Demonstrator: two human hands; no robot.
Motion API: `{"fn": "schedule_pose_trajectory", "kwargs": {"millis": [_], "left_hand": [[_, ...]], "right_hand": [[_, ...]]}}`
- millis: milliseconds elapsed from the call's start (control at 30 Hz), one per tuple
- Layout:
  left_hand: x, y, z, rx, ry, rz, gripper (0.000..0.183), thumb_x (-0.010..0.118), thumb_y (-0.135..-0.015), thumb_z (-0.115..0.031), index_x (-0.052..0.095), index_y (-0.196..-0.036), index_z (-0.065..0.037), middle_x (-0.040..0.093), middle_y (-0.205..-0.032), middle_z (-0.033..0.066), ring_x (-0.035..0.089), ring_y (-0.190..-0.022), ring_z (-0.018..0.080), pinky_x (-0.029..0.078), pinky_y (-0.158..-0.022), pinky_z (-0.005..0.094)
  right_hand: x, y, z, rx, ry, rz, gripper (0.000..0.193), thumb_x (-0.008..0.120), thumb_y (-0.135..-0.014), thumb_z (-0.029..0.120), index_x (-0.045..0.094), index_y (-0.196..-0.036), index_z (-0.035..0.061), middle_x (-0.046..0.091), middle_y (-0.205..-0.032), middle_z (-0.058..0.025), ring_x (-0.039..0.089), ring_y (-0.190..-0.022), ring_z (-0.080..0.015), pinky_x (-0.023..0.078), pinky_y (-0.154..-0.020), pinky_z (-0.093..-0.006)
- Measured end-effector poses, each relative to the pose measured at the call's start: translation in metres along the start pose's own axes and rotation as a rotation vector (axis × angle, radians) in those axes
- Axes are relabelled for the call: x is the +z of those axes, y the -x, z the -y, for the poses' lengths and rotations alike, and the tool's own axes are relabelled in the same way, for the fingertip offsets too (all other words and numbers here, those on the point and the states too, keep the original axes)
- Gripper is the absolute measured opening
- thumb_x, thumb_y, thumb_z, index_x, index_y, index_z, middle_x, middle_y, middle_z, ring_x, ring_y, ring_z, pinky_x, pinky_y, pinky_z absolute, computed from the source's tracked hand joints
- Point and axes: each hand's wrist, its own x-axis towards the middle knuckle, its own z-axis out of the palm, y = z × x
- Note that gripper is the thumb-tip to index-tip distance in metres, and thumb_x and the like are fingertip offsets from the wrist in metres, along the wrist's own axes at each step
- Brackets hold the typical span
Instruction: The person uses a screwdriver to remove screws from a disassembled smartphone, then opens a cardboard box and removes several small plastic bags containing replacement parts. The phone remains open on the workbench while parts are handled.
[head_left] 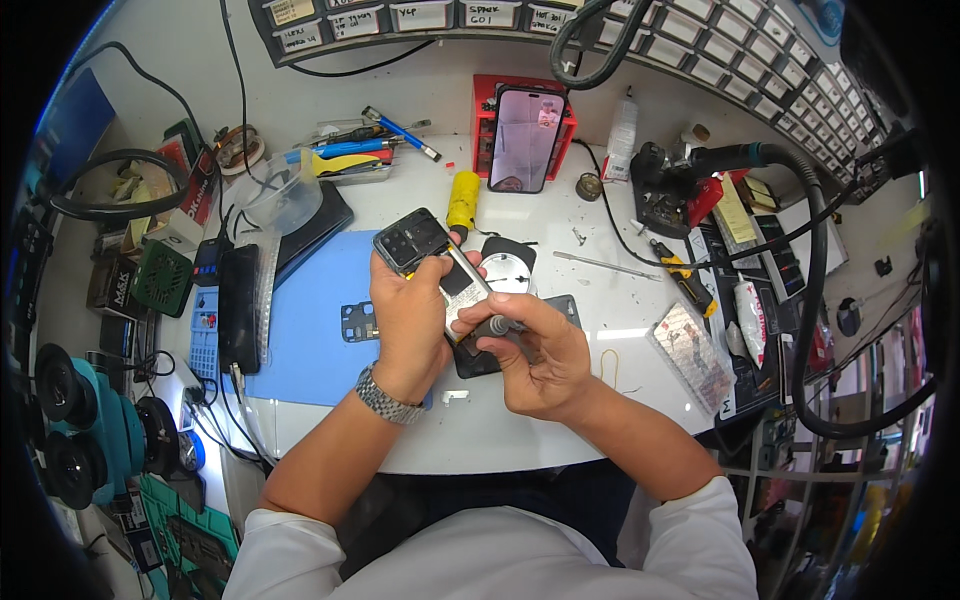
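Observation:
My left hand (418, 315), wearing a metal watch, is wrapped round an opened smartphone (462, 285), tilted above the desk. The phone's back is off, baring a dark camera block at its upper end and a battery below. My right hand (548, 358) is closed at the phone's lower end, thumb and fingers pinched round a small grey round-ended piece (500, 325); its kind is partly hidden. Beneath the hands lies a dark flat panel (565, 310). A white round dish (507, 272) sits just beyond the phone, and a loose dark phone part (358, 322) lies left of it.
A blue mat (300, 345) covers the desk's left part. A lit phone (525, 138) leans on a red drawer box (483, 100) behind a yellow cylinder (463, 200). Tweezers (605, 265), a yellow-black screwdriver (685, 277) and a bubble-wrap pouch (690, 355) lie right. Cables hang both sides.

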Motion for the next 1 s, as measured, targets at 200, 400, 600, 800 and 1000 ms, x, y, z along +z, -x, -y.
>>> {"fn": "schedule_pose_trajectory", "kwargs": {"millis": [200,400,600,800,1000], "left_hand": [[0.0,0.001,0.002,0.021,0.016,-0.007,0.039,0.054,-0.098,0.007,0.047,-0.136,0.002,0.069,-0.124,0.0218,0.078,-0.101,0.0345,0.071,-0.08,0.048],[-0.002,-0.003,0.008,0.012,0.019,0.029,0.039,0.055,-0.098,0.007,0.049,-0.136,0.001,0.07,-0.124,0.0209,0.078,-0.103,0.0335,0.071,-0.083,0.0455],[-0.002,0.002,-0.002,0.011,-0.011,-0.013,0.038,0.055,-0.098,0.008,0.049,-0.135,0.001,0.071,-0.123,0.0198,0.077,-0.11,0.0334,0.07,-0.087,0.0451],[-0.002,-0.004,0.012,0.003,0.114,0.053,0.044,0.057,-0.096,0.011,0.041,-0.134,-0.005,0.065,-0.122,0.0163,0.078,-0.098,0.0271,0.069,-0.083,0.0405],[-0.003,0.0,0.003,0.01,0.111,0.028,0.043,0.056,-0.097,0.011,0.039,-0.133,-0.005,0.064,-0.122,0.0163,0.078,-0.101,0.0276,0.07,-0.081,0.0406]], "right_hand": [[-0.01,-0.012,0.011,-0.07,0.241,-0.037,0.054,0.085,-0.095,0.0,0.059,-0.142,0.0035,0.074,-0.118,-0.0199,0.077,-0.102,-0.0281,0.063,-0.087,-0.0343],[-0.004,-0.013,0.005,-0.036,0.089,-0.057,0.065,0.085,-0.09,-0.007,0.058,-0.147,0.008,0.061,-0.131,-0.0221,0.074,-0.103,-0.0258,0.063,-0.088,-0.0356],[-0.013,-0.01,0.004,0.061,0.148,0.047,0.081,0.079,-0.087,-0.018,0.049,-0.155,0.0141,0.047,-0.142,-0.0211,0.075,-0.108,-0.0269,0.064,-0.088,-0.0342],[-0.006,-0.004,-0.002,0.065,0.173,0.061,0.096,0.075,-0.084,-0.024,0.032,-0.16,0.0169,0.044,-0.142,-0.0222,0.076,-0.101,-0.0229,0.064,-0.084,-0.0326],[-0.002,-0.008,-0.003,-0.022,0.161,0.094,0.093,0.07,-0.085,-0.027,0.034,-0.159,0.0172,0.045,-0.138,-0.0223,0.075,-0.099,-0.0218,0.065,-0.084,-0.0316]]}}
